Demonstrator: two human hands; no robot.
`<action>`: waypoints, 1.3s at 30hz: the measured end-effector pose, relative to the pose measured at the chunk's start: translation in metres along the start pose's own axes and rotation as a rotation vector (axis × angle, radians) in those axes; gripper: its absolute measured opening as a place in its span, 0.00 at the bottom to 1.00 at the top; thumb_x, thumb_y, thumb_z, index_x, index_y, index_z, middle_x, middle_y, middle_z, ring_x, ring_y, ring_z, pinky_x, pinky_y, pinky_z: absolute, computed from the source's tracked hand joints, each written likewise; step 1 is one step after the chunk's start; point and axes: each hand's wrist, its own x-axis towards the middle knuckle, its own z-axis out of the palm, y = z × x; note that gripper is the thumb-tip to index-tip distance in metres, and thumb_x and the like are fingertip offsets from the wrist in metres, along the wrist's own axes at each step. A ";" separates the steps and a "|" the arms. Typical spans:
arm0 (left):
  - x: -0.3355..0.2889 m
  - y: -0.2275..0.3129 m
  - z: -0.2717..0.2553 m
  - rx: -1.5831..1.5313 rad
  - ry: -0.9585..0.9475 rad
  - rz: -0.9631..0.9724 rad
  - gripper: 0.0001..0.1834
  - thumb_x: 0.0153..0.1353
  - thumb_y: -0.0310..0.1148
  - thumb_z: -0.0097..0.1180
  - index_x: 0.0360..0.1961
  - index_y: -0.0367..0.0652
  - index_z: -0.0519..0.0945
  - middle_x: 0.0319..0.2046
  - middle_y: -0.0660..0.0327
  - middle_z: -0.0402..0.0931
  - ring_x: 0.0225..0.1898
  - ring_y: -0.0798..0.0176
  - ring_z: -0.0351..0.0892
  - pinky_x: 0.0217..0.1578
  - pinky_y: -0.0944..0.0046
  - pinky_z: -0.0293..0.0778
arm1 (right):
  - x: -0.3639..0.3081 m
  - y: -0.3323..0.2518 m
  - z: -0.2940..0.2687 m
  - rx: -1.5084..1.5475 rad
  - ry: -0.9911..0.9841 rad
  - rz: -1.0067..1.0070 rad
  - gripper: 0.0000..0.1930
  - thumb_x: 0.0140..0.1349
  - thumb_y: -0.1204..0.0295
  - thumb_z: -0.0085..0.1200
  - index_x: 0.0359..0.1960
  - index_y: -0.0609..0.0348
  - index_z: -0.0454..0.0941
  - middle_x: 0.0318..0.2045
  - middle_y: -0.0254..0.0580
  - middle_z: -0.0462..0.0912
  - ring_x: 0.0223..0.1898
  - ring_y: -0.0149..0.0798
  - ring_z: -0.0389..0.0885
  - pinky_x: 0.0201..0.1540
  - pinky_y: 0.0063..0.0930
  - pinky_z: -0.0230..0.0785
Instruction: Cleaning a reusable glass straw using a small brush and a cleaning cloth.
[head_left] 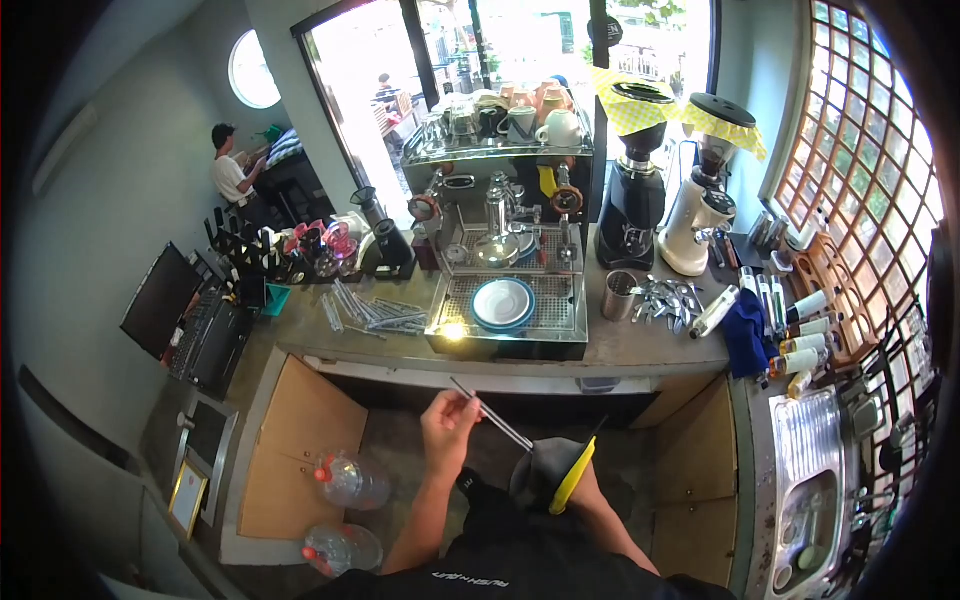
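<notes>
In front of my body, my left hand point(450, 425) is raised with fingers closed on a long thin metal stick point(503, 424). The stick slopes down to the right, and its lower end meets a dark grey rounded thing point(556, 464) whose kind I cannot make out. My right hand point(588, 490) holds that dark thing from its right side, with most of its fingers hidden. A bright yellow strip point(573, 480) lies between the dark thing and my right hand. Both hands are over the floor, this side of the counter.
Across the counter point(400, 345) stands an espresso machine point(500, 200) with stacked plates point(502, 303) on it. Thin sticks point(375, 308) lie to its left; spoons point(668, 300) and two grinders point(632, 215) are right. A sink point(808, 520) and large clear bottles point(352, 482) flank me. Another person point(237, 170) stands far left.
</notes>
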 end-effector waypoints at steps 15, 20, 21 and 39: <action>-0.047 -0.029 0.048 0.041 -0.317 -0.236 0.06 0.70 0.26 0.67 0.44 0.36 0.84 0.42 0.65 0.86 0.45 0.75 0.83 0.49 0.72 0.78 | -0.008 0.080 -0.049 -0.217 0.006 -0.158 0.13 0.62 0.74 0.66 0.48 0.63 0.83 0.45 0.41 0.86 0.46 0.38 0.85 0.50 0.34 0.77; -0.047 -0.028 0.048 0.055 -0.335 -0.194 0.05 0.70 0.26 0.67 0.43 0.36 0.84 0.40 0.66 0.86 0.43 0.76 0.82 0.47 0.73 0.77 | -0.016 0.080 -0.047 -0.222 0.043 -0.147 0.16 0.63 0.76 0.64 0.53 0.64 0.81 0.48 0.43 0.86 0.49 0.37 0.85 0.53 0.34 0.77; -0.047 -0.029 0.047 0.070 -0.337 -0.181 0.05 0.69 0.26 0.67 0.42 0.37 0.84 0.39 0.66 0.86 0.42 0.77 0.82 0.46 0.73 0.77 | -0.017 0.077 -0.045 -0.237 0.018 -0.178 0.17 0.64 0.76 0.64 0.54 0.64 0.81 0.49 0.43 0.86 0.50 0.37 0.84 0.54 0.34 0.76; -0.053 -0.029 0.035 0.057 -0.260 -0.220 0.05 0.69 0.23 0.67 0.42 0.39 0.82 0.41 0.66 0.83 0.44 0.74 0.82 0.50 0.72 0.77 | -0.003 0.047 -0.018 -0.281 -0.025 -0.248 0.08 0.69 0.73 0.61 0.45 0.65 0.81 0.37 0.40 0.82 0.38 0.33 0.80 0.41 0.32 0.74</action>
